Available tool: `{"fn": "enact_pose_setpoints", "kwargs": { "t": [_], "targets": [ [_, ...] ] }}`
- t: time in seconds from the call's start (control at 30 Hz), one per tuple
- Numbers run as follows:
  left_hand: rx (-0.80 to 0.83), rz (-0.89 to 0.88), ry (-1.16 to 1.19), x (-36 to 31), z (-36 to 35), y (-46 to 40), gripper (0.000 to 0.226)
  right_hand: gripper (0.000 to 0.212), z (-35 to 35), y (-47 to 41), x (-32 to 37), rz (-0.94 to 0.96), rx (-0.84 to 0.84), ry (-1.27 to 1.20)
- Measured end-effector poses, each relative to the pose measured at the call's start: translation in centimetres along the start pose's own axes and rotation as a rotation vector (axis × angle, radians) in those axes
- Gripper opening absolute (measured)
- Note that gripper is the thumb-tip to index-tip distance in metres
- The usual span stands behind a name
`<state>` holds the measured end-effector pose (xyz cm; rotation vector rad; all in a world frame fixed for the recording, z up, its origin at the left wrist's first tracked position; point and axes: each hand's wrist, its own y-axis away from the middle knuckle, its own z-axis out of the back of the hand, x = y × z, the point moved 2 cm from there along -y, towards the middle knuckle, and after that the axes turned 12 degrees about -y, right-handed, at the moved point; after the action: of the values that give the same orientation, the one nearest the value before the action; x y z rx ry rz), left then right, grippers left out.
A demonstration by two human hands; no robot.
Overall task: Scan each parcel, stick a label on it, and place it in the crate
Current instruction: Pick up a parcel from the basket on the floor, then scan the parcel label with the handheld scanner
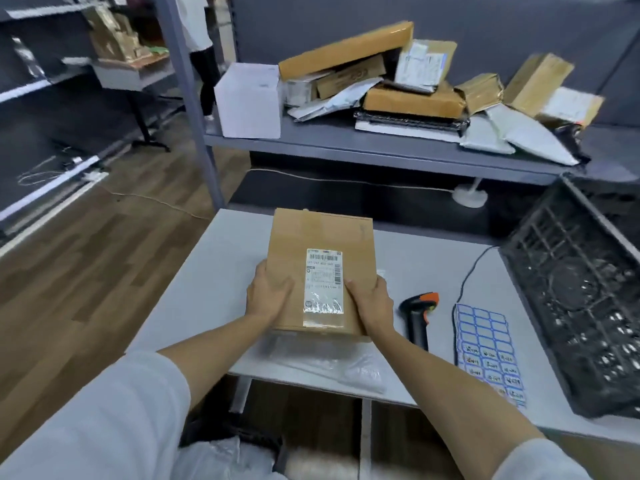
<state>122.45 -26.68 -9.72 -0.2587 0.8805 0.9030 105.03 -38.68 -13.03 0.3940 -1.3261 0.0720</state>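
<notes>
Head view: a person's two bare forearms reach forward over a pale grey counter [194, 271].
Parcel: a flat brown cardboard box [320, 268] with a white printed shipping slip [323, 280] on its top face sits at the centre of the counter; whether its near edge is lifted off the surface cannot be told.
Left hand: the left hand [268, 296] grips the box's near corner at 7 o'clock, thumb on top and the fingers hidden under the edge.
Right hand: the right hand [372, 301] grips the near corner at 5 o'clock, thumb lying on top beside the slip.
Scanner: a black handheld barcode scanner with an orange trim [419, 315] lies on the counter at 3 o'clock of the box, just beside the right wrist, its dark cable running away toward 1 o'clock.
Labels: a sheet of blue-bordered white stickers [486, 348] lies at 4 o'clock, between scanner and crate.
Crate: a black plastic lattice crate [581, 306] stands at the counter's 3 o'clock edge.
Wrapping: a crumpled clear plastic bag [332, 363] lies at 6 o'clock under the box's near edge.
Shelf: a grey metal shelf [346, 143] at 12 o'clock carries a heap of brown boxes and grey mailers [415, 91].
</notes>
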Motion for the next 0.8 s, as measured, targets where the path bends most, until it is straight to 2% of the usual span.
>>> {"fn": "enact_pose_setpoints", "kwargs": {
  "t": [0.23, 0.33, 0.47, 0.67, 0.8],
  "targets": [
    [0.160, -0.024, -0.047, -0.3, -3.2, -1.5, 0.059, 0.081, 1.7, 0.2, -2.2, -0.056, -0.105, -0.053],
    [0.183, -0.015, -0.054, -0.3, -4.3, -1.6, 0.055, 0.069, 2.3, 0.0, -3.0, -0.065, -0.142, -0.039],
    [0.204, 0.019, -0.068, 0.2, -5.7, -1.6, 0.063, 0.052, 3.1, -0.4, -4.0, -0.080, -0.126, -0.009],
    [0.215, 0.066, -0.088, 1.2, -7.4, -1.2, 0.066, 0.066, 4.0, -0.8, -5.2, -0.101, -0.075, -0.009],
    [0.215, 0.076, -0.101, 1.2, -8.0, -1.0, 0.060, 0.075, 4.5, -1.2, -5.8, -0.144, -0.005, 0.004]
  ]
}}
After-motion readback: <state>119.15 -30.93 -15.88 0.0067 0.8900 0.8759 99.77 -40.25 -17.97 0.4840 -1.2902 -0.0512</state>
